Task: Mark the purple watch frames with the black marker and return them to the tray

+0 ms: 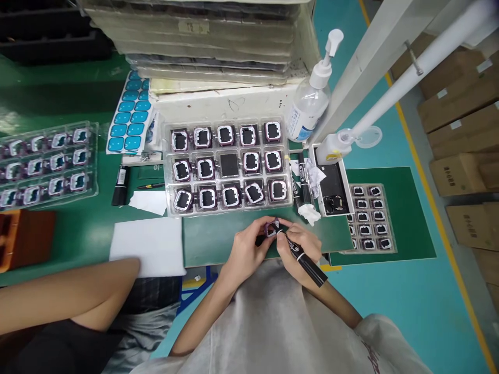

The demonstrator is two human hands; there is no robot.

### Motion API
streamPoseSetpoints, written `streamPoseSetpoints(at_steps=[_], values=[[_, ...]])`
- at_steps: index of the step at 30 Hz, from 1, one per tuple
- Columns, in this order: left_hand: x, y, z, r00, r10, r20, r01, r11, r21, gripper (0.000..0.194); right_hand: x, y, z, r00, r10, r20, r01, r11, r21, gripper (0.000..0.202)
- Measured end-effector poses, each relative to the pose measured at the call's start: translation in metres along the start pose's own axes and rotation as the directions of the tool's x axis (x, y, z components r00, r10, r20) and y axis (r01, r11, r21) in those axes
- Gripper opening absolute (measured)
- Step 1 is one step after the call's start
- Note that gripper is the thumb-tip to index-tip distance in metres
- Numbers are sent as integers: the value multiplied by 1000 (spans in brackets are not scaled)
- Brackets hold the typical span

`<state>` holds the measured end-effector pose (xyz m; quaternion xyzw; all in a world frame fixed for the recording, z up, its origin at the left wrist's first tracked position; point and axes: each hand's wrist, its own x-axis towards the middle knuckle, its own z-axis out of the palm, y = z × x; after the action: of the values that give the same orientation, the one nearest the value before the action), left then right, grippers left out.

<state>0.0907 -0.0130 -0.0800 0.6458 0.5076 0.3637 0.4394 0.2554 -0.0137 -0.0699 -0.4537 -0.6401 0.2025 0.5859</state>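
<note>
My left hand (pixel 249 244) grips a small purple watch-case-like frame (pixel 268 228) between thumb and fingers, near the table's front edge. In my right hand (pixel 298 241) is a black marker pen (pixel 307 265), its tip end at the frame and its dark rear end pointing down to the right. My right fingertips partly hide the frame and the tip, so contact cannot be made out. Just beyond my hands lies a clear plastic tray (pixel 195 209) with rows of similar purple frames with white rims. One pocket (pixel 230 165) in its middle row holds no frame.
A pump bottle (pixel 310 104) and a small white box (pixel 335 208) stand to the right, near spare markers (pixel 303 179). Stacked trays (pixel 218 47) rise behind. Another tray (pixel 93 161) lies left, beside blue stickers (pixel 130 114). Another person's arm (pixel 70 291) rests at the lower left.
</note>
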Motion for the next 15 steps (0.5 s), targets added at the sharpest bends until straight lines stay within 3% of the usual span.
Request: streamPoseSetpoints(at_steps=[5,15], values=[[2,0,-2,999,-33,2,33,997,-66,38,1,0,0,1000,-6,-7,6,1000,29,24],[2,0,-1,1000,-23,-2,23,999,-41,38,0,1,0,1000,-8,7,8,999,-52,23]])
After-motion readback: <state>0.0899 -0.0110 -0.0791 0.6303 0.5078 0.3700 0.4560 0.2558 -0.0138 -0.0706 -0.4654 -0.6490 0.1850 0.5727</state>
